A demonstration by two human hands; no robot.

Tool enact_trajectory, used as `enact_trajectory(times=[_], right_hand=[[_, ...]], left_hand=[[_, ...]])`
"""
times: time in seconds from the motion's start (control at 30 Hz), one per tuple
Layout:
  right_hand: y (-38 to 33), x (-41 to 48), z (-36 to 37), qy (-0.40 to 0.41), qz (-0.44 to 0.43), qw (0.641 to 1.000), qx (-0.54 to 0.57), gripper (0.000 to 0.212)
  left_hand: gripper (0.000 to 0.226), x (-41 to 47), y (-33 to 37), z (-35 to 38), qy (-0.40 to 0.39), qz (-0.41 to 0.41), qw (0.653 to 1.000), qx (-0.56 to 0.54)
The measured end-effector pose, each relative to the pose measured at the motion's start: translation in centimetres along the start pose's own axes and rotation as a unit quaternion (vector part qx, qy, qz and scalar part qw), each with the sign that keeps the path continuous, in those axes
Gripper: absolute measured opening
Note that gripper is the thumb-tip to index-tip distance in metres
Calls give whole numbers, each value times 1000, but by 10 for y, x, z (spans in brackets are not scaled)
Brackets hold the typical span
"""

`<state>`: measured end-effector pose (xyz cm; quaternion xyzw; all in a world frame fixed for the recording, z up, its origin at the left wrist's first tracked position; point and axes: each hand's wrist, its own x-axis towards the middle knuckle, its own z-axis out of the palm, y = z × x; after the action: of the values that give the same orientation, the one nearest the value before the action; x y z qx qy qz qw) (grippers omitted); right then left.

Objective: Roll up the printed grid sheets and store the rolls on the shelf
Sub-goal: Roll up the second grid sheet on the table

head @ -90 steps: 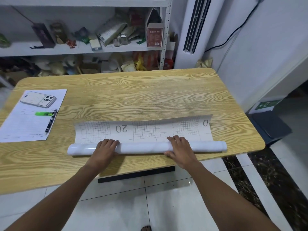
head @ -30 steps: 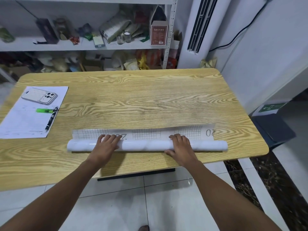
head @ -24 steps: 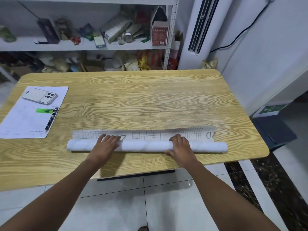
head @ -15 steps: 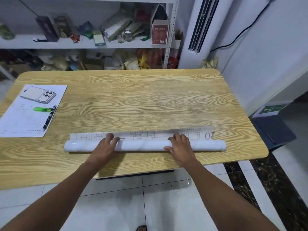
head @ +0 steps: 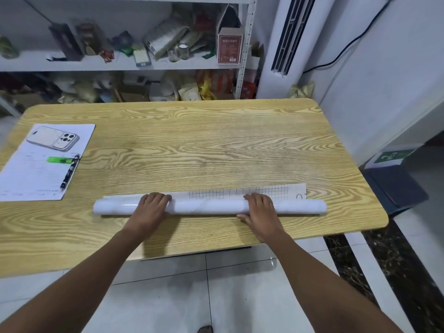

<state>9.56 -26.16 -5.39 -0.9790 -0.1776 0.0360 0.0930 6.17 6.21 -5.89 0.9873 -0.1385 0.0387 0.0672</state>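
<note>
1. At the left edge of the light oak-grain wooden table (head: 216,145) lies a white printed paper sheet (head: 28,179). On it rest a silver-white phone (head: 54,141) with its camera side up, a green highlighter (head: 60,160) and a black pen (head: 69,173). The pen's far end meets the highlighter's right end.
2. Near the table's front edge the long white glossy roll (head: 206,206) of printed grid sheet lies lengthwise from left to right, well apart from the paper sheet.
3. The left hand (head: 151,209) sits on the roll's left part, fingers curled over its top towards the far side.
4. The right hand (head: 260,210) sits on the roll's right part, fingers curled over the top and thumb against the near side. The two hands are well apart, each clasping the roll.
5. Just beyond the roll, a narrow unrolled strip of grid sheet (head: 240,192) lies flat on the table. It widens towards the right and shows printed squares and a digit near its right end.
6. Behind the table stands a white metal shelf (head: 120,64) crowded with boxes, jars and bags, with a red-brown carton (head: 230,48) at its right end.
7. Right of the shelf is a tall white air-conditioner unit (head: 283,39), and a black cable (head: 348,44) runs along the wall.
8. On the floor at the far right lie a dark blue-grey flat object (head: 396,188) and a green sign (head: 394,156).
</note>
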Motion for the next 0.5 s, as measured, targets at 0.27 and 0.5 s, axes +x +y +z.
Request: enact_trajectory(times=[0.27, 0.5], right_hand=[[2, 4, 3, 15, -5, 1000, 6, 57], [3, 14, 0, 46, 3, 998, -31, 42]], left_hand=[[51, 5, -3, 7, 48, 10, 998, 30], [69, 15, -10, 9, 27, 17, 997, 74]])
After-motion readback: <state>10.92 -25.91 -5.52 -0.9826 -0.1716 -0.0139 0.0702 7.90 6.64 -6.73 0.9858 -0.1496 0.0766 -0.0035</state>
